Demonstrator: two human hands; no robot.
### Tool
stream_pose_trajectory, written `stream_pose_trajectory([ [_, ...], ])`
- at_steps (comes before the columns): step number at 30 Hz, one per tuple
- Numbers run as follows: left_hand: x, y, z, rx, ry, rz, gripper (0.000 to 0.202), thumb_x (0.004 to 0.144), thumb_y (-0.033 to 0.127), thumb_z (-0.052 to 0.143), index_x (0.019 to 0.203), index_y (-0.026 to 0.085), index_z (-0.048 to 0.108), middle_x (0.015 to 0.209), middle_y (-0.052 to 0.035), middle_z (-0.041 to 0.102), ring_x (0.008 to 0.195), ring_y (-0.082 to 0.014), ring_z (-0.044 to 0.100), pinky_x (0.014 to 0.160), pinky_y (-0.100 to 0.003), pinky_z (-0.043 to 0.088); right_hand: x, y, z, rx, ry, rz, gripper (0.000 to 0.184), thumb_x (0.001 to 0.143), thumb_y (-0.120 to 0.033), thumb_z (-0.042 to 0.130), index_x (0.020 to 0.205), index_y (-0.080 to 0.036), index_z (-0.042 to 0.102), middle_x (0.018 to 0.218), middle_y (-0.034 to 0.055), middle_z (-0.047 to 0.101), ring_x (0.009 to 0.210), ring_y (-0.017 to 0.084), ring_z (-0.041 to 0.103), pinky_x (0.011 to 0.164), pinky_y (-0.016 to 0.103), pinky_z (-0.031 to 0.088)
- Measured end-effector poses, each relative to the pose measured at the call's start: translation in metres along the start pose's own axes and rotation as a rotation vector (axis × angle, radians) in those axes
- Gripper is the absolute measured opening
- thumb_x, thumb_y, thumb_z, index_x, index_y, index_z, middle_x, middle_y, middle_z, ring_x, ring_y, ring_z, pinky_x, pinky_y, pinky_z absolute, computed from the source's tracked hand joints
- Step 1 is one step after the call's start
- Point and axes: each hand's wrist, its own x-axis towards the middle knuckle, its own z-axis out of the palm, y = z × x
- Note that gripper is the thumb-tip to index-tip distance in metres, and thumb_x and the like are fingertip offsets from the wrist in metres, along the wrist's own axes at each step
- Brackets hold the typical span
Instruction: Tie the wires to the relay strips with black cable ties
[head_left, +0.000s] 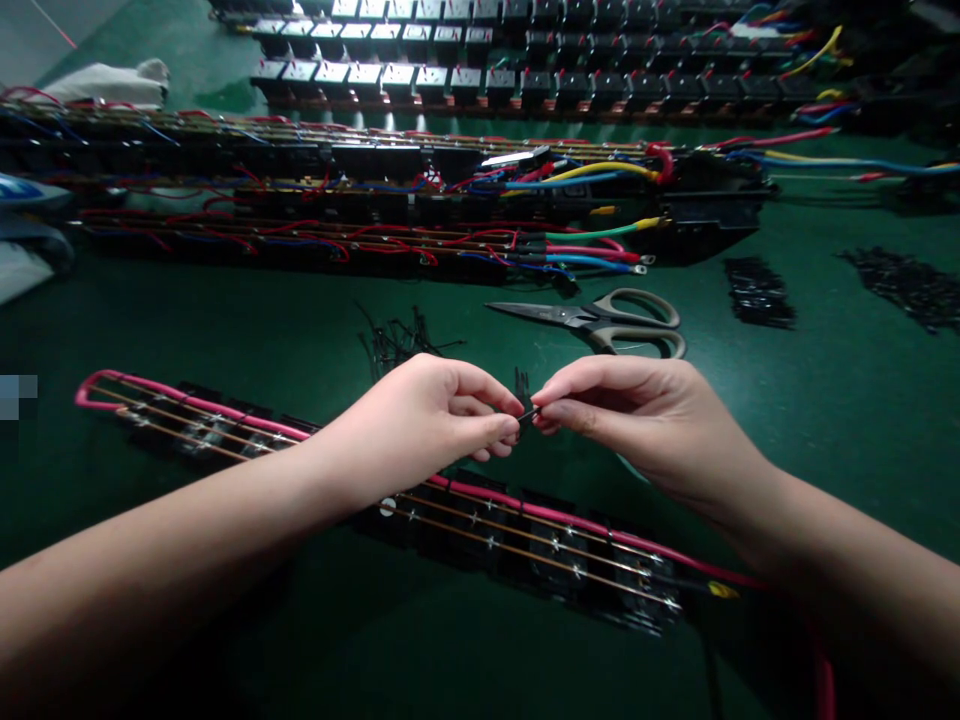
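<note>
My left hand (435, 410) and my right hand (637, 415) meet fingertip to fingertip over the green table. Both pinch a small black cable tie (525, 400) between thumb and fingers. Right under my hands lies a long black socket strip (517, 535) on its back, with copper bars and a pink wire (187, 400) running along it. A loose bunch of black cable ties (394, 340) lies just beyond my left hand.
Grey-handled scissors (600, 320) lie beyond my right hand. Further back are rows of black socket strips with red, blue, yellow and green wires (420, 215). Piles of small black parts (757, 292) (907, 285) sit at the right. White cloth (112, 85) lies far left.
</note>
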Motion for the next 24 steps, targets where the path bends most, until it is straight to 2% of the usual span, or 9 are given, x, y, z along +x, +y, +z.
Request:
stream_pose_trajectory([
  [4, -0.0005, -0.0028, -0.0002, 0.097, -0.015, 0.05, 0.019, 0.085, 0.029, 0.073, 0.101, 0.018, 0.076, 0.083, -0.0011, 0.081, 0.079, -0.0153, 0.076, 0.069, -0.021, 0.058, -0.0016, -0.0008, 0.0002, -0.065, 0.035, -0.01, 0.015, 0.072, -0.037, 0.089, 0.079, -0.025, 0.083, 0.077, 0.003, 0.078, 0.072, 0.018, 0.074, 0.071, 0.029, 0.063],
  [9, 0.0, -0.0045, 0.0012, 0.134, 0.002, 0.065, 0.018, 0.086, 0.027, 0.071, 0.1, 0.019, 0.077, 0.082, -0.0008, 0.08, 0.081, -0.0165, 0.077, 0.07, -0.021, 0.057, -0.0033, -0.0026, 0.0004, -0.133, -0.012, -0.023, 0.017, 0.075, -0.039, 0.086, 0.081, -0.024, 0.083, 0.079, 0.0045, 0.078, 0.074, 0.019, 0.074, 0.071, 0.029, 0.064],
  [16, 0.001, -0.0067, 0.0012, 0.244, 0.044, 0.15, 0.017, 0.085, 0.032, 0.07, 0.095, 0.021, 0.079, 0.083, -0.0002, 0.079, 0.079, -0.0172, 0.074, 0.067, -0.022, 0.052, -0.0035, -0.0033, -0.0017, -0.246, -0.06, -0.116, 0.006, 0.079, -0.032, 0.083, 0.082, -0.027, 0.083, 0.082, 0.0038, 0.078, 0.075, 0.018, 0.073, 0.073, 0.027, 0.062],
  [24, -0.0014, -0.0086, 0.0033, 0.388, 0.083, 0.22, 0.02, 0.087, 0.038, 0.068, 0.085, 0.022, 0.079, 0.07, 0.0018, 0.074, 0.065, -0.0144, 0.065, 0.056, -0.022, 0.041, -0.0025, -0.0028, 0.0008, -0.119, -0.051, 0.005, 0.016, 0.073, -0.039, 0.087, 0.08, -0.025, 0.083, 0.08, 0.0042, 0.079, 0.075, 0.019, 0.074, 0.072, 0.029, 0.063],
])
